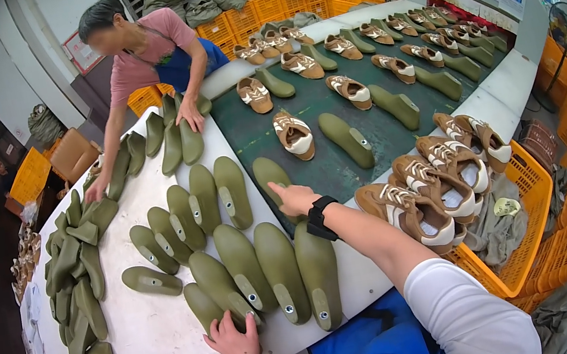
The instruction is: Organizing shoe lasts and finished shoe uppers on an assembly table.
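right grip [298,198] is rested on the near end of one green shoe last [269,170] at the edge of the belt [246,131], index finger stretched out; can't be told whether it's pinched. left grip [239,348] is spread, its fingertips laid against the near ends of lasts [242,266] lined up on the white desk [155,348]. more lasts are being reached for by a co-worker [154,56] opposite.
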The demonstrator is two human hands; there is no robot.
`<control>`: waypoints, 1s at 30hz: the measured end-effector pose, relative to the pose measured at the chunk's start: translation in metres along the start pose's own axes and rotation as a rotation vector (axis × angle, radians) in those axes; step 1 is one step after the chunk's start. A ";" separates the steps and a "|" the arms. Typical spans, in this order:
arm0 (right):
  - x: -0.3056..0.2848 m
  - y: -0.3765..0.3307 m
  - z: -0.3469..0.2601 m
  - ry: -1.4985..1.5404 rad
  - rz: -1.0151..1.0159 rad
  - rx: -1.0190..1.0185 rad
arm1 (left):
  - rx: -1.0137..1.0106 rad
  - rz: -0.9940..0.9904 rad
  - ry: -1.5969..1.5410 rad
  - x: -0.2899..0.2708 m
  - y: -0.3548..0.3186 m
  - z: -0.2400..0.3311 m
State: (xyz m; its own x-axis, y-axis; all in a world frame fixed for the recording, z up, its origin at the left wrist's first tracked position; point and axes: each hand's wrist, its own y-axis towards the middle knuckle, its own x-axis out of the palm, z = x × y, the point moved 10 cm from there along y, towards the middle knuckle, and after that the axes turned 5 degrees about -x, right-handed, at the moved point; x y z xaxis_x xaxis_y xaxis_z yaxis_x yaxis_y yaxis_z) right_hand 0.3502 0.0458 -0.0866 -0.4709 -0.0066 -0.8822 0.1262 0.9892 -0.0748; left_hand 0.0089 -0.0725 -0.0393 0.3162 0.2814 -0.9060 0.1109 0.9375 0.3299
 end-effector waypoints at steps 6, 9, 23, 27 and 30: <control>-0.071 -0.067 -0.054 1.812 0.074 -0.108 | 0.024 0.006 0.030 0.000 -0.001 0.000; -0.124 -0.124 -0.099 2.154 -0.158 -0.522 | 0.021 -0.008 0.034 0.001 -0.001 -0.002; -0.216 -0.267 -0.165 1.573 0.001 -1.593 | 0.003 -0.049 0.076 0.003 -0.001 0.000; -0.214 -0.289 -0.171 1.474 -0.076 -1.752 | 0.032 -0.091 -0.012 0.008 -0.001 -0.002; -0.216 -0.312 -0.176 1.318 -0.155 -1.990 | 0.041 -0.013 0.091 0.006 0.000 -0.005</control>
State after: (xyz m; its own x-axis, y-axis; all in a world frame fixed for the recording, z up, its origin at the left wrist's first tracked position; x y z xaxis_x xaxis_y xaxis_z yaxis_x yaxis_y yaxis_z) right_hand 0.2591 -0.2356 0.2085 -0.5721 -0.7908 -0.2178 -0.2217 -0.1065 0.9693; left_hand 0.0064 -0.0701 -0.0460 0.2283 0.2885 -0.9299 0.1538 0.9324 0.3271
